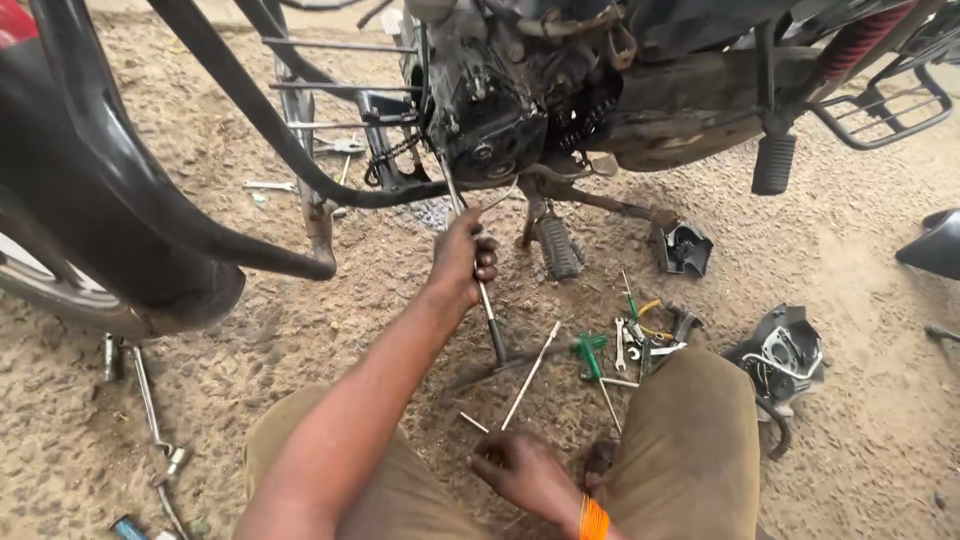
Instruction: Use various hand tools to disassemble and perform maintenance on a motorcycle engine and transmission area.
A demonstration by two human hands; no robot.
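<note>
- Long T-handled socket wrench (478,270): runs slantwise from the underside of the motorcycle engine (490,110) down toward the sandy ground (860,440); upper tip at the engine casing, cross handle low near the knees.
- Left hand (462,258): grip closed around the wrench shaft about midway, fingers wrapped fully.
- Right hand (520,468): below that grip, close to the body; fingers curled down onto the ground beside a thin metal rod (530,375). Cannot tell whether it holds anything. Orange band at the wrist.
- Right of the grip: green-handled screwdriver (592,355), small spanners (625,345) and loose bits, all lying loose.
- Further right: two black engine covers (785,355), hollow side up, wires in the nearer one.
- Above the grip: footpeg (558,245), chain, frame.
- Left of the grip: front wheel with mudguard (110,200); more tools on the ground.
- Setting: outdoors, packed sand, oil stain under the engine.
</note>
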